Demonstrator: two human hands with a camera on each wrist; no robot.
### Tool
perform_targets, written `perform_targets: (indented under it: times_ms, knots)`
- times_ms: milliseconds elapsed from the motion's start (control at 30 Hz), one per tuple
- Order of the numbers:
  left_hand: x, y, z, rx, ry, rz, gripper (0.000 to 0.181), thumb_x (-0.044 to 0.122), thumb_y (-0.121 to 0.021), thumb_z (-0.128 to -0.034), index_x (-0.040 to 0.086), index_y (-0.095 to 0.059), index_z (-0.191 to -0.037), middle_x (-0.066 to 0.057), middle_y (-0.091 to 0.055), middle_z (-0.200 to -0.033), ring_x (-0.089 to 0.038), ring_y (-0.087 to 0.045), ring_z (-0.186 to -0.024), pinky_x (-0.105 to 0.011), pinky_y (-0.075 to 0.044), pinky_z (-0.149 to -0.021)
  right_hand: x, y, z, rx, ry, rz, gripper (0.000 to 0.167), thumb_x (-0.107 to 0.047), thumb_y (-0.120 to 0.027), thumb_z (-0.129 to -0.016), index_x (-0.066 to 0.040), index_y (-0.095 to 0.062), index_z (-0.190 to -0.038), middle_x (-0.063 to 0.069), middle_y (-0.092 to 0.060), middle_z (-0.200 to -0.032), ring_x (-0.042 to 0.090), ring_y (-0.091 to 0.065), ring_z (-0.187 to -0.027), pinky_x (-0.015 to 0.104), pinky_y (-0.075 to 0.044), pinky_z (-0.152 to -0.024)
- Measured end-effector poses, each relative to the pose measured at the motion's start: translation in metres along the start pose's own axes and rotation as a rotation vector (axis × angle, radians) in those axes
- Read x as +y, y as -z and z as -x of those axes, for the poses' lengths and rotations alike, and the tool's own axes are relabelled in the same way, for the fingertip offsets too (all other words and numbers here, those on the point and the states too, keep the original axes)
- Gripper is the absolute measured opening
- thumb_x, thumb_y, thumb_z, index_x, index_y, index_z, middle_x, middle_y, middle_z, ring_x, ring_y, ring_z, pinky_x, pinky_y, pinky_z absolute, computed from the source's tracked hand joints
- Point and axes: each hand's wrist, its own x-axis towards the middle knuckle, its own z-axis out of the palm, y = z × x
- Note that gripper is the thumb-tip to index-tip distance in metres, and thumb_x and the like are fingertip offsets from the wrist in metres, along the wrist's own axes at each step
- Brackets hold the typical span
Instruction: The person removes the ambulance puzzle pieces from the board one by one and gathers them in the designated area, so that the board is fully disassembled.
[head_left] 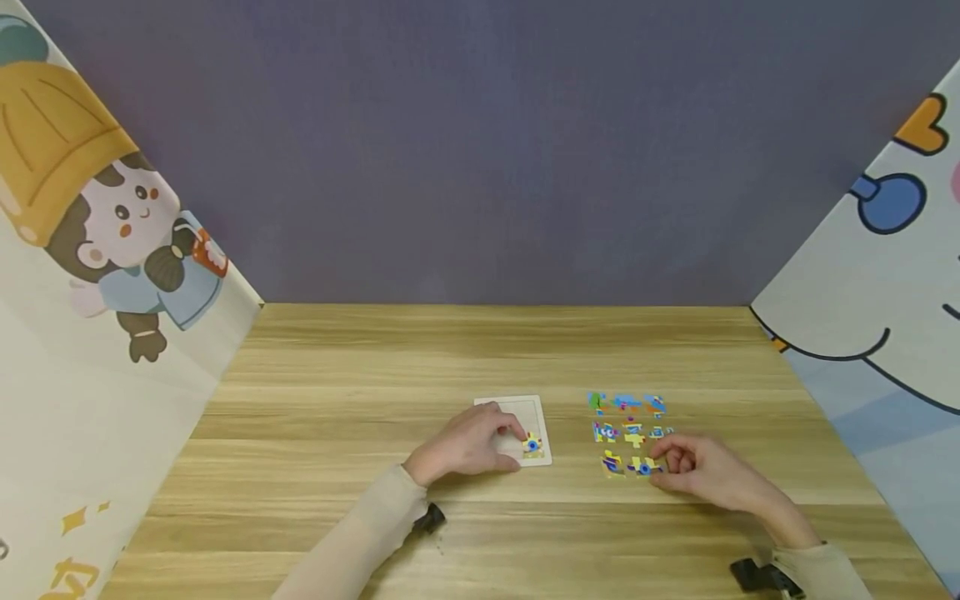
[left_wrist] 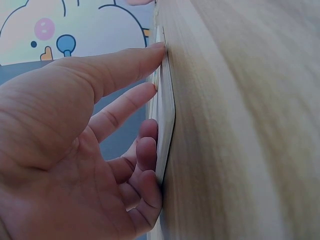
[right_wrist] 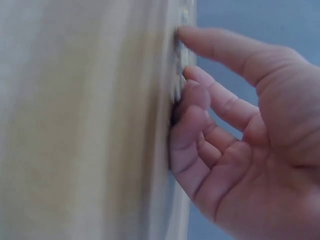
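Note:
In the head view, a pale puzzle frame lies flat on the table with one yellow puzzle piece with a blue round mark in its near right corner. My left hand rests over the frame, index fingertip at that piece and thumb at the near edge. The left wrist view shows straight thumb and index, other fingers bent against the frame. At the right, my right hand has thumb and index fingertip at the right side of another yellow-and-blue piece, which lies flat. Whether they pinch it is unclear.
Several loose colourful pieces lie in rows right of the frame, among them a green-and-blue piece and a yellow piece. A dark panel bounds the wooden table at the back, with printed side walls left and right.

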Motion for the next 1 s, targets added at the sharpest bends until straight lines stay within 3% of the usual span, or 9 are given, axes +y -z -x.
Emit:
perform_targets:
  times_ms: [133,433,633,867,1000]
  knots:
    - [0.001,0.000,0.001,-0.006,0.006,-0.005,0.034,0.038,-0.091,-0.0842,0.032,-0.077,-0.115,0.010,-0.064,-0.110,-0.007,-0.057,-0.100,-0.025,-0.047,-0.087,-0.009,0.004,-0.005,0.017,0.002,0.012,0.026,-0.022,-0.078,-0.098,-0.004,-0.071,-0.115,0.000,-0.060,-0.086,0.004,-0.052,-0.070,0.023,-0.049,-0.061]
    - [0.000,0.001,0.001,-0.006,0.002,0.009,0.033,0.036,-0.091,-0.0843,0.029,-0.077,-0.114,0.008,-0.065,-0.110,-0.009,-0.058,-0.101,-0.027,-0.048,-0.088,-0.056,-0.007,-0.037,0.051,0.109,0.085,0.019,-0.026,-0.078,-0.099,-0.012,-0.074,-0.111,-0.004,-0.066,-0.086,0.004,-0.056,-0.072,0.023,-0.048,-0.062]
    - [-0.001,0.002,0.000,-0.002,0.000,0.016,0.034,0.036,-0.091,-0.0841,0.029,-0.077,-0.114,0.007,-0.065,-0.110,-0.010,-0.058,-0.100,-0.027,-0.048,-0.087,-0.074,-0.029,-0.061,-0.018,0.176,0.074,0.023,-0.024,-0.077,-0.099,-0.006,-0.074,-0.114,-0.003,-0.068,-0.090,0.005,-0.058,-0.075,0.023,-0.052,-0.065]
    - [-0.001,0.002,0.000,-0.006,-0.003,0.023,0.035,0.036,-0.092,-0.0840,0.028,-0.077,-0.115,0.006,-0.066,-0.109,-0.009,-0.058,-0.099,-0.026,-0.048,-0.085,-0.085,-0.058,-0.088,-0.096,0.177,0.098,0.021,-0.024,-0.078,-0.098,-0.009,-0.075,-0.113,-0.006,-0.066,-0.086,0.005,-0.058,-0.070,0.021,-0.049,-0.063]
    - [0.000,0.002,0.000,-0.009,-0.007,0.022,0.034,0.036,-0.091,-0.0845,0.029,-0.077,-0.115,0.007,-0.065,-0.108,-0.008,-0.058,-0.098,-0.025,-0.048,-0.083,-0.086,-0.067,-0.099,-0.143,0.184,0.094,0.030,-0.023,-0.079,-0.097,-0.005,-0.071,-0.120,-0.005,-0.066,-0.084,0.005,-0.059,-0.070,0.021,-0.050,-0.064]
